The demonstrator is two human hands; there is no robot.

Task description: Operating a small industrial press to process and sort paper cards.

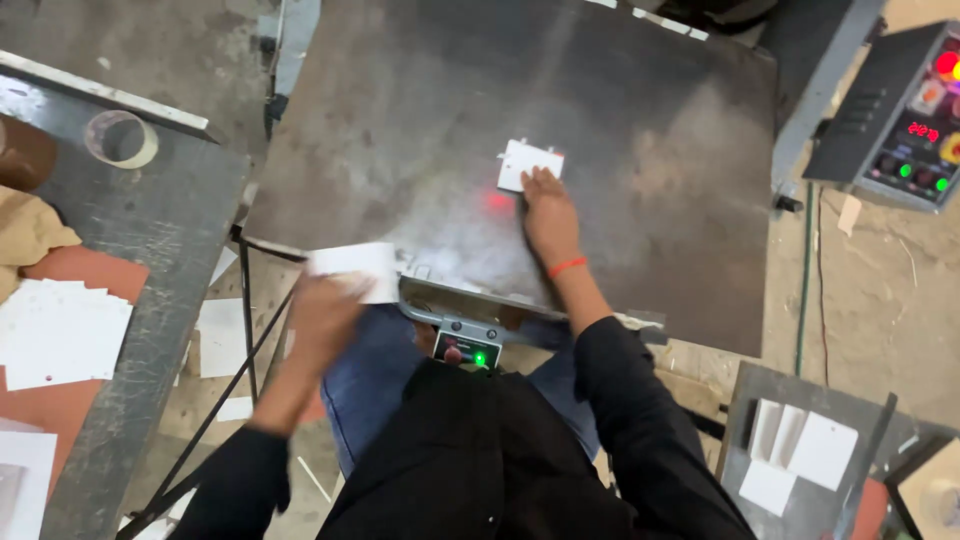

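Steel plate [400, 120], white card [530, 163] under fingers [540, 185]

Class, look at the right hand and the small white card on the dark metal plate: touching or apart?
Touching. The head view shows the right hand with its fingertips lying over the lower edge of the small white card, with no gap.

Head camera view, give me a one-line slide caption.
Right hand presses a white card onto a dark metal plate; left hand holds another.

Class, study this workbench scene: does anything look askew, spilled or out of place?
Yes. White cards lie scattered on the floor beside the left hand, as if dropped. The small white card under the right hand sits slightly askew on the metal plate.
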